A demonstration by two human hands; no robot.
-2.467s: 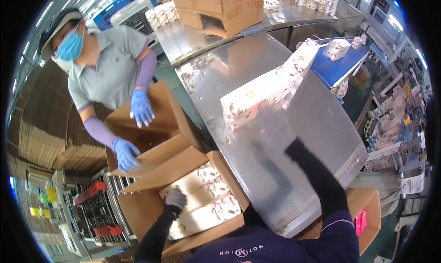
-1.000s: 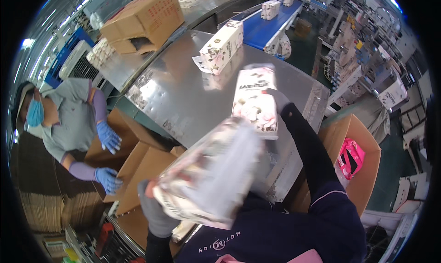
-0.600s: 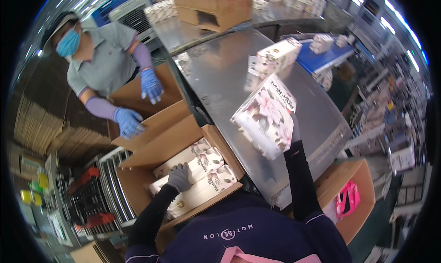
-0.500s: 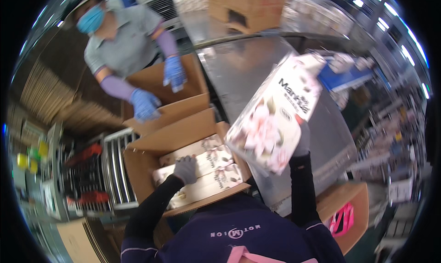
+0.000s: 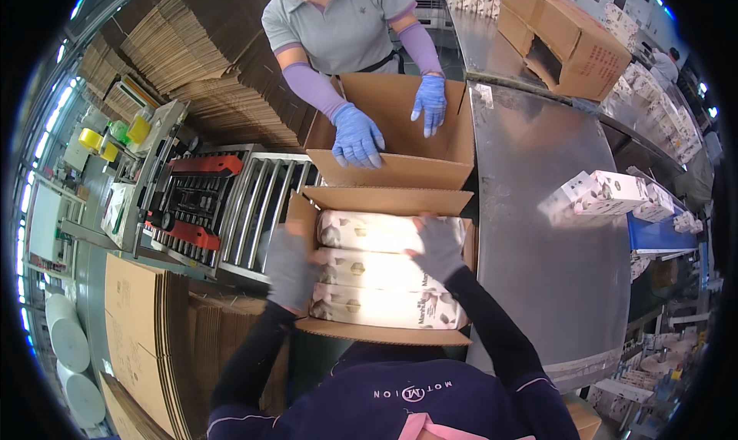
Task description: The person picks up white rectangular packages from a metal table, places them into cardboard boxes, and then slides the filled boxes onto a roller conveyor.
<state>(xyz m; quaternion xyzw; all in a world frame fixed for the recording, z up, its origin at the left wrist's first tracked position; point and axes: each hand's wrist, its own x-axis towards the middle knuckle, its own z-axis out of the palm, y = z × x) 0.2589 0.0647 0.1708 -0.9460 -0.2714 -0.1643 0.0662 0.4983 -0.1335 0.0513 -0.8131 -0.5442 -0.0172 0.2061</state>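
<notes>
While our gloved hands press flat, fingers released | left hand [image 5: 290,267], right hand [image 5: 438,246] | three packs [image 5: 384,275] fill carton [image 5: 384,332] at table's [image 5: 553,271] left edge | flaps unclosed

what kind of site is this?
Likely a packing line in a factory or warehouse: wrapped packs filling an open carton, a steel table, a roller conveyor and stacked flat cardboard.

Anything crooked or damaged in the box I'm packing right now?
Nothing stands out. Three white packs lie flat and parallel in the open cardboard box. The left hand is at the box's left wall, and the right hand rests on the packs. No tears or spills show.
</notes>
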